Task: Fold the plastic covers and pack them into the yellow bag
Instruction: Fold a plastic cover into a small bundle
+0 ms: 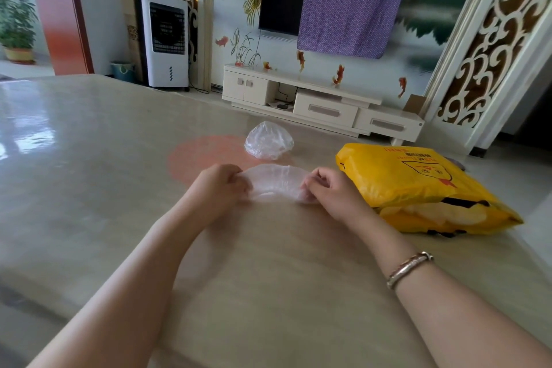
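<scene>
I've got my left hand [222,185] and right hand [324,185] each pinching an end of the plastic cover [274,181]; I'd keep it taut, then fold evenly.

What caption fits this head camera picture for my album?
Both hands, left and right, pinch a clear plastic cover flat on the table, beside the yellow bag.
</scene>
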